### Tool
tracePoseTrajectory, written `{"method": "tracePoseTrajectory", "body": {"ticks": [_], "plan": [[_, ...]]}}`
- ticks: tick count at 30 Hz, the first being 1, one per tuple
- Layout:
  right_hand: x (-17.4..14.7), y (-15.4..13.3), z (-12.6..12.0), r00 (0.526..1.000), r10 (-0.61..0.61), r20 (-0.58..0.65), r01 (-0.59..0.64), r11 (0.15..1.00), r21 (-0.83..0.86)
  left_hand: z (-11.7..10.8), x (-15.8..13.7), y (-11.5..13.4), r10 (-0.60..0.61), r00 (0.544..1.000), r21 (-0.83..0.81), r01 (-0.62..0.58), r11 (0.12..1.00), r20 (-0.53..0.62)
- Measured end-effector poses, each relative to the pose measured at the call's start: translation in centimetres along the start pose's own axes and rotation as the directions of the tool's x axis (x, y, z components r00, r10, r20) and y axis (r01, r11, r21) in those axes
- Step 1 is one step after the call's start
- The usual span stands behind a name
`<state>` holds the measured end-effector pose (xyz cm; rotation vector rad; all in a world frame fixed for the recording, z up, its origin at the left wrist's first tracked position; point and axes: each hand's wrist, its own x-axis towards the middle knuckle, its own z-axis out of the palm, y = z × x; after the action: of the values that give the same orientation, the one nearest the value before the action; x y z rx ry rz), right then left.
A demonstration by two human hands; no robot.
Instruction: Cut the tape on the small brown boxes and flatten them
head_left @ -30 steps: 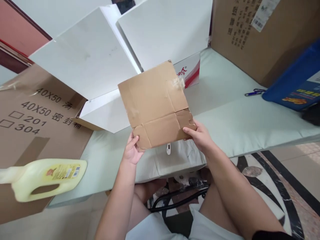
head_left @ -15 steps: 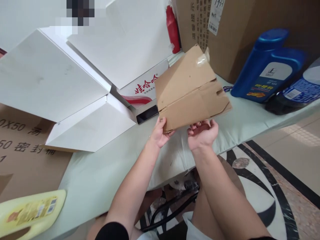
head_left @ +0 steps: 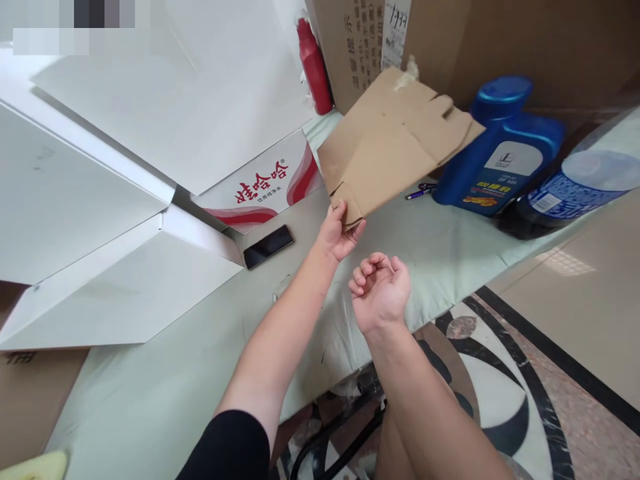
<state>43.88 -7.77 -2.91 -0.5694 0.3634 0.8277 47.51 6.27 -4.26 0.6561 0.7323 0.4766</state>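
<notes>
A flattened piece of brown cardboard (head_left: 385, 143), with creases, a notched flap and a bit of clear tape at its top, is raised over the table. My left hand (head_left: 341, 233) grips its lower left corner, thumb on top and fingers underneath. Below the cardboard and apart from it is my right hand (head_left: 381, 290), palm up, its fingers loosely curled with nothing in them. A black phone (head_left: 269, 247) lies on the table to the left of my left hand, beside a white carton with red lettering (head_left: 263, 181).
Large white carton flaps (head_left: 115, 280) spread at left. A red bottle (head_left: 315, 70) stands by a big brown box (head_left: 480, 40). At right are a blue jug (head_left: 500, 150), a dark-liquid bottle (head_left: 565, 193) and a pen (head_left: 420, 192). Part of a yellow bottle (head_left: 40, 467) shows at lower left.
My right hand has come away from the cardboard and moved down. With my left hand holding it, the cardboard has tilted and shifted up. The camera view has swung right.
</notes>
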Motion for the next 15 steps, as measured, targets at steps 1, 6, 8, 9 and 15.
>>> {"method": "tracePoseTrajectory", "body": {"ticks": [1,6,8,9,15], "plan": [[0.0,0.1,-0.1,1.000,-0.003,0.009,0.003,1.000,-0.007,0.4,1.0,0.6,0.015,1.000,-0.013,-0.015,1.000,-0.019],[0.5,0.8,-0.1,0.997,-0.016,0.080,0.023,0.996,-0.090,3.8,5.5,4.8,0.110,0.987,-0.014,-0.113,0.994,-0.118],[0.6,1.1,0.2,0.997,0.002,0.072,0.006,0.995,-0.102,4.4,5.1,5.6,0.104,0.974,0.078,-0.090,0.993,-0.203],[0.6,1.2,0.3,0.998,0.012,0.066,-0.005,0.994,-0.106,4.1,4.0,5.6,0.111,0.953,0.141,-0.073,0.987,-0.283],[0.1,1.3,0.3,0.993,0.057,0.104,-0.040,0.987,-0.159,-8.2,-12.5,1.4,0.281,0.959,0.490,-0.267,0.830,0.047]]}}
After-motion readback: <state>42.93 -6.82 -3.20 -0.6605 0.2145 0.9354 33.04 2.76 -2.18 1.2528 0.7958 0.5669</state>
